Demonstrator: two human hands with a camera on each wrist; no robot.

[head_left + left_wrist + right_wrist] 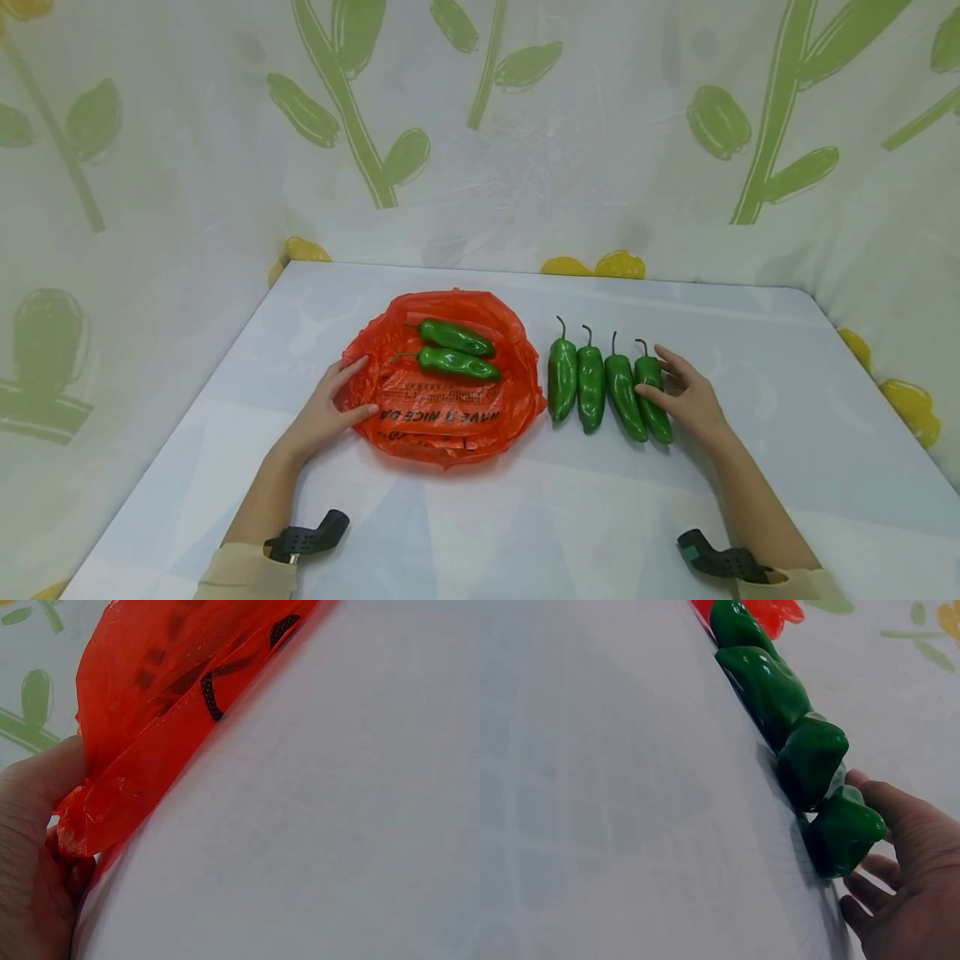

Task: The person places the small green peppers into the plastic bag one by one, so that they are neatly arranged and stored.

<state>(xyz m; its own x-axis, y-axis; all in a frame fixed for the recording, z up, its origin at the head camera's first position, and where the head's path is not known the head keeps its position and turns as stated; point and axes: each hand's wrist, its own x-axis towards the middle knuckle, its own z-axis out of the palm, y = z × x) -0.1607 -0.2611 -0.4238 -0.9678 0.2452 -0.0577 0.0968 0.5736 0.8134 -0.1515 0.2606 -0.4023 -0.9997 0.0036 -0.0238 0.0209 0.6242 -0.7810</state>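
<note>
A red plastic bag (pixel 442 425) with black print lies spread on the table. On it are two green chili peppers (pixel 459 363), side by side with stems to the left. My left hand (pixel 330 408) holds the bag's left edge; the left wrist view shows crumpled plastic (pixel 97 817) between thumb and fingers. To the bag's right, my right hand (pixel 693 404) has its thumb and fingers around the rightmost pepper (pixel 660 423) of a row. That pepper (pixel 844 836) rests at table level, its tip towards me. Three more peppers (pixel 590 387) lie beside it, stems pointing away.
The white table (pixel 495 533) has its far edge just beyond the bag and peppers. Behind it hangs a pale sheet (pixel 600 167) printed with green leaves and yellow shapes. Black wrist-worn devices (pixel 307 537) sit near both sleeve cuffs.
</note>
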